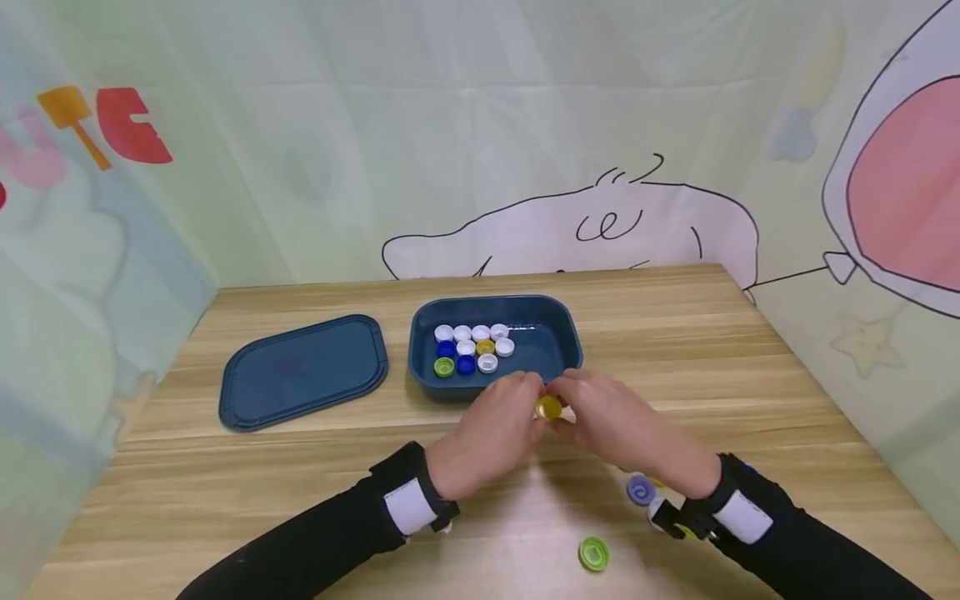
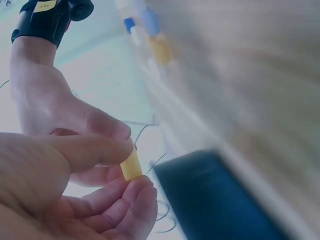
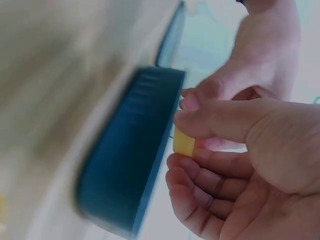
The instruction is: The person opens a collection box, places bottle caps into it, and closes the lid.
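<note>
Both hands meet at the near rim of a blue plastic box (image 1: 543, 321). Between their fingertips is a yellow bottle cap (image 1: 549, 407), its edge facing the wrist cameras. My left hand (image 1: 497, 429) pinches the cap (image 2: 131, 167) between thumb and fingers. From the other side, my right hand (image 1: 628, 422) pinches the same cap (image 3: 184, 143), thumb above and fingertips below. Inside the box, rows of bottle caps fill the left part: several white caps (image 1: 462, 333), blue caps (image 1: 466, 364), a green cap (image 1: 444, 367) and a yellow cap (image 1: 485, 347).
A flat blue lid (image 1: 303, 372) lies left of the box on the wooden table (image 1: 300, 500). Near the right wrist are a purple cap (image 1: 641, 490) and other caps partly hidden by the arm. A light green cap (image 1: 594, 554) lies nearer the front.
</note>
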Demonstrator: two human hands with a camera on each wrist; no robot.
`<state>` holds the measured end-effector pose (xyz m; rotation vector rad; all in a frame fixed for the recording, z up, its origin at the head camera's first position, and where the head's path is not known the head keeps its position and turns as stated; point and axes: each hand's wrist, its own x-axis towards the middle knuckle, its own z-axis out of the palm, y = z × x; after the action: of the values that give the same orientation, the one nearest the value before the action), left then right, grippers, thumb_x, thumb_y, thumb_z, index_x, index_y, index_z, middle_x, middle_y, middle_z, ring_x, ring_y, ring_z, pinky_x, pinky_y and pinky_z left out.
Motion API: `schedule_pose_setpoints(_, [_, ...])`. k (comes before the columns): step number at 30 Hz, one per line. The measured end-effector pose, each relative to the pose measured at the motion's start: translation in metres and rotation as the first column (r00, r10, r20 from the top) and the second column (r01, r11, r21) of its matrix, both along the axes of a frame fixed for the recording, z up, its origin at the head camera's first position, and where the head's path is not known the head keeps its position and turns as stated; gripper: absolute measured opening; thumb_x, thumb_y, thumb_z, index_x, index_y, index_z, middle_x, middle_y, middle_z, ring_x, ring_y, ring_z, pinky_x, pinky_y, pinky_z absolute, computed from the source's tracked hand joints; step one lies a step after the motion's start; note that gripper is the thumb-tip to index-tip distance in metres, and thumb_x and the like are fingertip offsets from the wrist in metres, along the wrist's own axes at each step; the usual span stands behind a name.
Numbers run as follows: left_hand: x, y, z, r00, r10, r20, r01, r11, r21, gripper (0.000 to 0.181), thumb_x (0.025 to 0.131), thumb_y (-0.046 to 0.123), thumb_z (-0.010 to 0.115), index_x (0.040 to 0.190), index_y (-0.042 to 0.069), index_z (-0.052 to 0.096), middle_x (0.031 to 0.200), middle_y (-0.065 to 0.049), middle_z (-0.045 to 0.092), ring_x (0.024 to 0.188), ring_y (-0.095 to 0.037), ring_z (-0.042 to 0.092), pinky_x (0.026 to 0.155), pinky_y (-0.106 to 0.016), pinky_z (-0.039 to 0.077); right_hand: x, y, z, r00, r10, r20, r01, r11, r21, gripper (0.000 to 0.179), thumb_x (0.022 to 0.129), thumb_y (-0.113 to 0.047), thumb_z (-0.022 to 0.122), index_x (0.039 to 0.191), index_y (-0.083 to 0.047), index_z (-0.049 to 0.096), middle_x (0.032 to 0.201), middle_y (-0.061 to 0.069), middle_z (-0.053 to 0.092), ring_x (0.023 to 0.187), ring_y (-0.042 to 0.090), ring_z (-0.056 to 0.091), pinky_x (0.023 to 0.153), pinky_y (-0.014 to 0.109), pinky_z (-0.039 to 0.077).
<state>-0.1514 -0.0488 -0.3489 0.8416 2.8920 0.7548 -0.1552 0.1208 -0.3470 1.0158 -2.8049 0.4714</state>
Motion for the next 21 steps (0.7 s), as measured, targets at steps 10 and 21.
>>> schedule_pose_setpoints(10, [-0.026,-0.013,0.023,0.992,0.104,-0.072,-0.102,0.994,0.024,0.027,0.085,0.019,0.072,0.106,0.005,0.061,0.096,-0.005,0.063,0.082,-0.012,0.056,0.070,-0.023,0.050,-0.034,-0.015,0.029,0.999,0.033,0.006,-0.033,0.999,-0.012,0.031,0.075,-0.012,0.080,0.103,-0.003,0.069,0.091,0.004,0.065,0.077,0.014,0.056,0.069,0.027,0.050])
schedule_pose_setpoints(21, [-0.063,-0.020,0.003,0.956,0.218,-0.195,-0.231,0.972,-0.045,0.028,0.083,0.029,0.074,0.100,0.008,0.069,0.078,-0.001,0.063,0.067,-0.015,0.058,0.051,-0.022,0.044,-0.081,-0.028,0.015,0.996,0.042,0.083,-0.047,0.997,0.055,0.030,0.080,-0.012,0.075,0.109,-0.004,0.070,0.092,0.006,0.066,0.082,0.018,0.060,0.070,0.030,0.051])
